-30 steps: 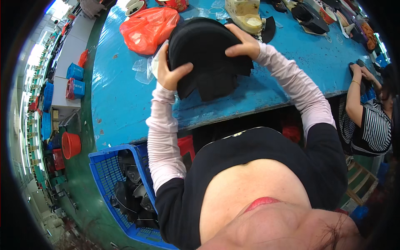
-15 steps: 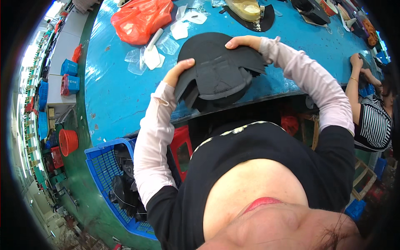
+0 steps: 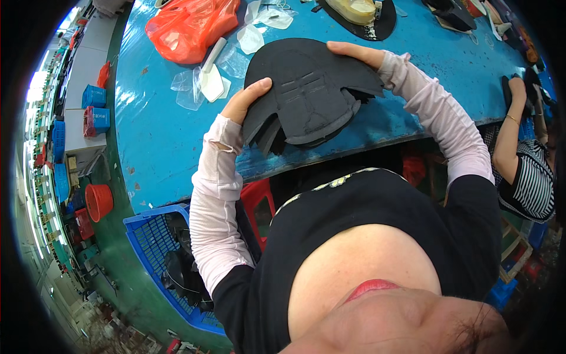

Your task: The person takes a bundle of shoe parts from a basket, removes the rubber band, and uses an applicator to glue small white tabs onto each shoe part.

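A stack of black shaped panels [image 3: 318,100], rounded at the far end and notched at both sides, is held at the near edge of the blue table [image 3: 177,135]. The top panel shows raised or pressed lines in its middle. My left hand [image 3: 246,99] grips the left side, thumb on top and the other fingers hidden. At the far right side my right hand [image 3: 356,53] grips the same stack, its thumb on the upper face and the rest out of sight underneath. Several layers fan apart at the left and right notches.
Left of the stack lie clear and white plastic scraps [image 3: 212,82] and a red plastic bag [image 3: 191,29]. Beyond it sits a dark curved piece with a yellowish roll [image 3: 361,12]. A blue basket [image 3: 153,236] with black pieces stands at my left. A co-worker's arm [image 3: 510,127] is at right.
The stack has turned slightly and tilted, so its upper face shows more fully. Both hands keep hold of it, the right shifted a little right. The co-worker's arm has moved.
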`<state>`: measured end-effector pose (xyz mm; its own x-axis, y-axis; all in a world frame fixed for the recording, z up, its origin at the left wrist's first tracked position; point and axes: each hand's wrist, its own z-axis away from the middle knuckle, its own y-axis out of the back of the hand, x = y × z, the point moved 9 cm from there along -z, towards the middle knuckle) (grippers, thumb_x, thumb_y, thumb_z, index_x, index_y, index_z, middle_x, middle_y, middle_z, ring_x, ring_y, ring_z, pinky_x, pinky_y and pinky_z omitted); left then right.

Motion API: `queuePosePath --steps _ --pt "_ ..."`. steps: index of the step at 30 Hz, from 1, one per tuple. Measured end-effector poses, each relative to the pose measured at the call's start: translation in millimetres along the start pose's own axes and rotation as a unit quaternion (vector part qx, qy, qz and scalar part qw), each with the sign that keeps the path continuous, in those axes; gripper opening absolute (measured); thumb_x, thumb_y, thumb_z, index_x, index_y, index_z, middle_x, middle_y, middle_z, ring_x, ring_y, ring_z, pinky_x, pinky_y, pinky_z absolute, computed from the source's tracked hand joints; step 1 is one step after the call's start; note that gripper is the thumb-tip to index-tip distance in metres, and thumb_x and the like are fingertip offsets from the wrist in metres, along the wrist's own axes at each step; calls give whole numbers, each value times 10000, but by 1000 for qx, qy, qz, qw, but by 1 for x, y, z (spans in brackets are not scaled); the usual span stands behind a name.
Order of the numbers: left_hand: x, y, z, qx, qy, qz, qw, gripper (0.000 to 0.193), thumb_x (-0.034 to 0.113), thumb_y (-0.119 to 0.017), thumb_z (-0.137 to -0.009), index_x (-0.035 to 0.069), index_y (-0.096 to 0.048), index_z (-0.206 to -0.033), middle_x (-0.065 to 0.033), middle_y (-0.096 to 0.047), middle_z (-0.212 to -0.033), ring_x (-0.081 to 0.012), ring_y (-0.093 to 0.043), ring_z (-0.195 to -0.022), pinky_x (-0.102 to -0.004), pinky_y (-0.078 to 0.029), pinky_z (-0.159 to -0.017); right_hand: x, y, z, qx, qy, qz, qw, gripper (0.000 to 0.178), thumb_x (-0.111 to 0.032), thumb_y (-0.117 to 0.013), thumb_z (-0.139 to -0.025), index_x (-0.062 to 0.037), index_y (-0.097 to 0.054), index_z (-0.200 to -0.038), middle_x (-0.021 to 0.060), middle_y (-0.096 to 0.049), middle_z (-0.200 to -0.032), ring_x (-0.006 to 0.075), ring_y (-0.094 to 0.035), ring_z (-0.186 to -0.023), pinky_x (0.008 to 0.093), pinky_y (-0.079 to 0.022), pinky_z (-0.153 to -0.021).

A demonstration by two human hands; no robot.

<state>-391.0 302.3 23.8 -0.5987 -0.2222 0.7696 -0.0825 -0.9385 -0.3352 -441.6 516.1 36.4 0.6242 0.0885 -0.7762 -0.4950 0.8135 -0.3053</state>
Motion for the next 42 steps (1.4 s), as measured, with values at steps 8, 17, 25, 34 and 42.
queuePosePath --steps 8,17,25,34,42 --pt "6 -3 1 -12 5 -18 1000 593 389 -715 -863 -53 -581 -1235 -167 -692 -1065 -217 -706 -874 -292 -574 -775 3 2 9 -20 49 66 996 731 -409 -801 -764 -7 -533 -1314 115 -661 -1131 165 -679 -914 268 -558 -808" --pt "14 -8 10 -7 -35 -68 997 651 365 -712 -867 -49 -518 -1330 -149 -666 -1150 -200 -678 -955 -310 -543 -865 -4 -8 21 -9 81 67 994 674 -332 -787 -779 21 -541 -1298 110 -657 -1117 160 -657 -934 273 -540 -805" --pt "78 19 44 243 -336 -435 799 620 415 -738 -866 -31 -585 -1269 -203 -643 -1205 -352 -629 -1046 -397 -497 -919 11 8 9 -17 61 92 994 802 -320 -765 -805 30 -401 -1428 140 -578 -1263 178 -589 -1099 312 -483 -967" --pt "25 -109 120 50 -596 -566 568 415 184 -817 -687 25 -699 -1052 -112 -695 -1109 -313 -658 -1034 -382 -537 -860 11 5 7 -25 73 77 994 772 -353 -762 -812 8 -437 -1412 135 -599 -1238 176 -615 -1060 293 -504 -923" --pt "48 -102 112 62 -531 -527 661 340 41 -754 -767 -5 -669 -1093 -174 -713 -1023 -345 -699 -933 -369 -554 -809 7 6 7 -9 74 90 993 625 -441 -733 -847 -26 -570 -1284 68 -654 -1114 129 -633 -948 261 -511 -839"
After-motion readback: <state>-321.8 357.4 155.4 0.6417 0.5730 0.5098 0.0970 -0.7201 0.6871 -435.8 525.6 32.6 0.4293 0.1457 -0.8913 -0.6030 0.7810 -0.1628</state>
